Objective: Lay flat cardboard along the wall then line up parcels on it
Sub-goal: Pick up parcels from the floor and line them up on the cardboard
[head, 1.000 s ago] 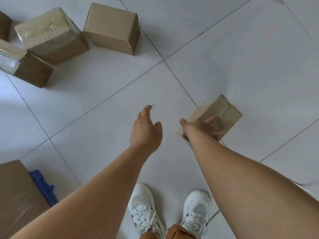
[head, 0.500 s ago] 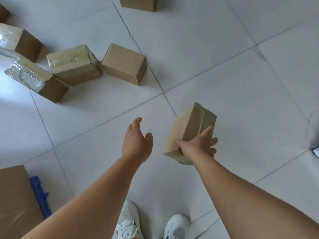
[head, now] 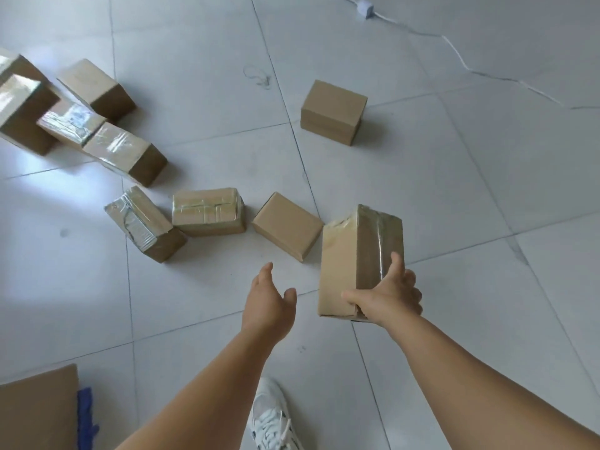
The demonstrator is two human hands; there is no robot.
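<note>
Right hand [head: 388,298] gripped taped parcel [head: 357,254] at bottom end; left hand [head: 268,302] released, empty. Should support underside, carry level to flat cardboard [head: 35,407], lower left.

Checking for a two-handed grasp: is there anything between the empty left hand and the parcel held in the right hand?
Nothing. In the head view, only bare floor tile shows between the left hand and the held parcel; they are apart.

No readable text; the parcel label [head: 75,116] seems too blurred.
</note>
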